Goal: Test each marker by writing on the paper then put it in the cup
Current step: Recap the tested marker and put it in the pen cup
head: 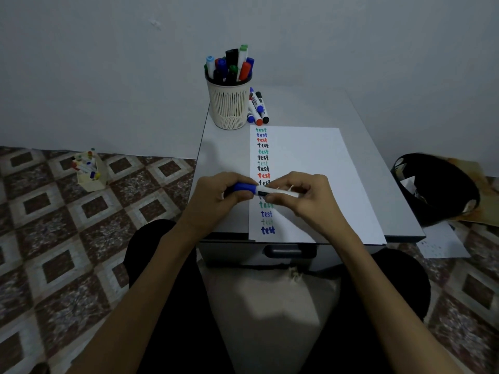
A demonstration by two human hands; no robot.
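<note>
Left hand [216, 202] grips blue cap [244, 188], right hand [306, 197] grips marker barrel [283, 193]. Risk: a poorly seated cap may drop off en route to cup [229, 109], 12 o'clock.

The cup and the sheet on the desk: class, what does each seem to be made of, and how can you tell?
The cup looks like moulded plastic, matte cream: even vertical slots, perforated base band. The sheet looks like paper: thin, matte white, flat, holding inked words.
</note>
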